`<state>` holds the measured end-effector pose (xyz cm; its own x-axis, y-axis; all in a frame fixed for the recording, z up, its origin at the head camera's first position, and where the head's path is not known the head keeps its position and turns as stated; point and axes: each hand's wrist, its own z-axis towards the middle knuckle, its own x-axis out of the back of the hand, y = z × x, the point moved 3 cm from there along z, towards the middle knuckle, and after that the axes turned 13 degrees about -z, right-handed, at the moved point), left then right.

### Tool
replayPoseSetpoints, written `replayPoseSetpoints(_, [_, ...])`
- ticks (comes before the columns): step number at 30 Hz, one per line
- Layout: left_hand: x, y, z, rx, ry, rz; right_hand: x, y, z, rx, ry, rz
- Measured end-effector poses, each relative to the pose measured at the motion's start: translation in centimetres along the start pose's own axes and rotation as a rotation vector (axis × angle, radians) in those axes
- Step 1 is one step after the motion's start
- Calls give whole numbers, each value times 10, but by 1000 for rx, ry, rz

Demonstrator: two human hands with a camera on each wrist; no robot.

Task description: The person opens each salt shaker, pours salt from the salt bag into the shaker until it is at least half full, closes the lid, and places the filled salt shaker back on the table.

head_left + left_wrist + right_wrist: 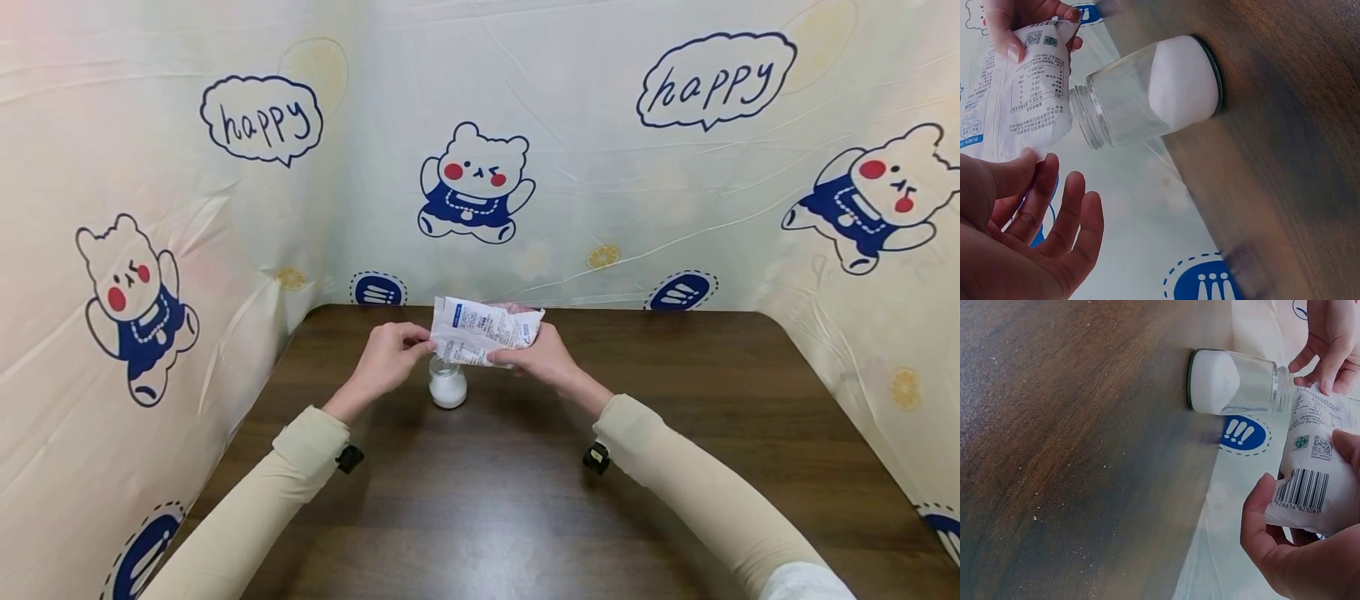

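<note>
Over a jar (448, 389), left grip (386, 358) and right grip (546, 358) clasp a creased, printed white packet (476, 329).

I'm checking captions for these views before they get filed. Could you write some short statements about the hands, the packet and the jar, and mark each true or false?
1. The left hand pinches the edge of the white packet. True.
2. The glass jar lies on its side. False: it stands upright on the table.
3. The right hand also holds the packet. True.
4. The white contents fill the jar to its rim. False: the jar's upper part is clear.
5. White specks are scattered on the table. True.
6. The packet lies flat on the table. False: the two hands hold it up by the jar's mouth.
</note>
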<state>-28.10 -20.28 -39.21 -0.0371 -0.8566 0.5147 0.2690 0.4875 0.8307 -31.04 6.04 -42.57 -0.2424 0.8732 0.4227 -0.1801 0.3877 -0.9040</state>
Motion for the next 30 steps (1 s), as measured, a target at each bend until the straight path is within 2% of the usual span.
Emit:
replayPoseSetpoints(12, [0,0,0,-21,17,8,4,-2,2,-15,-24,-19])
replayPoseSetpoints(19, [1,1,1,-18,15,7,12,-36,-15,-28,-46,-15])
replayPoseSetpoints(25, [1,-1,1,-18,14,4,7,-11,0,-27,-47,-24])
replayPoseSetpoints(30, [1,-2,0,-23,15,4,5,-3,2,-19,-40,-17])
